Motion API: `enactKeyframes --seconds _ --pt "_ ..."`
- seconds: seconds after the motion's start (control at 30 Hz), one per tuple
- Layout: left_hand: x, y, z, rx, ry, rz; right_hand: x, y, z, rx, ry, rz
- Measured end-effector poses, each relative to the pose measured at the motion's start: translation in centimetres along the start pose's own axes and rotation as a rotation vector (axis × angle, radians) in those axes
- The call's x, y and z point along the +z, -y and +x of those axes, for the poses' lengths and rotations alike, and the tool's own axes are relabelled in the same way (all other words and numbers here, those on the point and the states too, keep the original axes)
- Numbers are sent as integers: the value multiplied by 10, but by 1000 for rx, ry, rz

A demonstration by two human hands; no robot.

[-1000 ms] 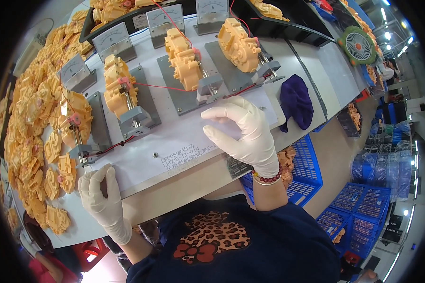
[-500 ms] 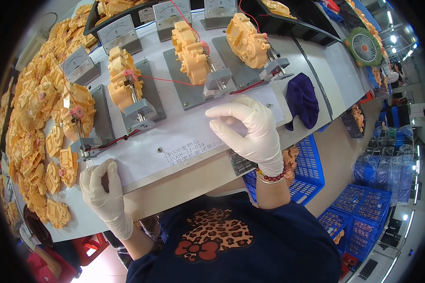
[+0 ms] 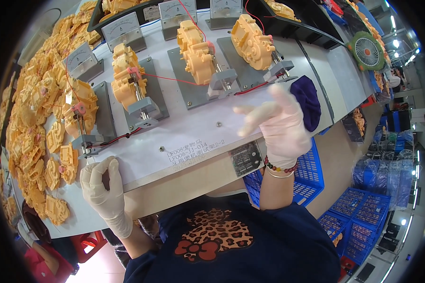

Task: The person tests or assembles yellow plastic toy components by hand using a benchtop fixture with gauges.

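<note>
"Where are the four yellow boxes (image 3: pixel 193 54)?"
"On gray metal stands (image 3: pixel 157 89), on the white board (image 3: pixel 184 120)."
"And the hands?"
"The right hand (image 3: pixel 284 126) is spread out loose, near the purple cloth (image 3: pixel 309 101). The left hand (image 3: pixel 101 188) curls near the board's corner; I can't tell if it's holding anything."

Thin, close-fitting white gloves (image 3: pixel 109 212) cover the left hand (image 3: pixel 100 187) and the right hand (image 3: pixel 288 129), their smooth material wrinkling toward the wrists. Round the right wrist runs a bracelet of small, round, mostly dark red beads (image 3: pixel 281 168) (a few yellowish and greenish ones break up the red), with a slim, pale, shiny bangle (image 3: pixel 279 176) just beside it. The torso wears a dark navy fabric top (image 3: pixel 283 240), its sleeves ending above the wrists. Across it spreads a brown-and-black leopard-spotted print (image 3: pixel 222 230), with a rust-red bow shape (image 3: pixel 197 250) at one side.
</note>
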State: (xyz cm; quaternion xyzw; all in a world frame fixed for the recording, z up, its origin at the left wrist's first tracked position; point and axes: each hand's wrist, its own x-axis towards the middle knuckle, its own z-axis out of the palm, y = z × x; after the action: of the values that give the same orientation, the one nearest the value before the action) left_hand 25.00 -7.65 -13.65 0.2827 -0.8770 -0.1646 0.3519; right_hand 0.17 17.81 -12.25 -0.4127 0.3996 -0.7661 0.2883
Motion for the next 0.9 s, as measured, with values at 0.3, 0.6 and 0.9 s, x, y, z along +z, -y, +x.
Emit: enactKeyframes --seconds 0.3,0.6,0.9 --pt "2 1 0 13 -7 6 -7 -4 7 -169 -37 349" --pt "2 2 -1 -2 4 16 -9 -4 7 -195 -46 478" --pt "1 1 -1 -21 25 19 -23 -8 3 -175 148 560"
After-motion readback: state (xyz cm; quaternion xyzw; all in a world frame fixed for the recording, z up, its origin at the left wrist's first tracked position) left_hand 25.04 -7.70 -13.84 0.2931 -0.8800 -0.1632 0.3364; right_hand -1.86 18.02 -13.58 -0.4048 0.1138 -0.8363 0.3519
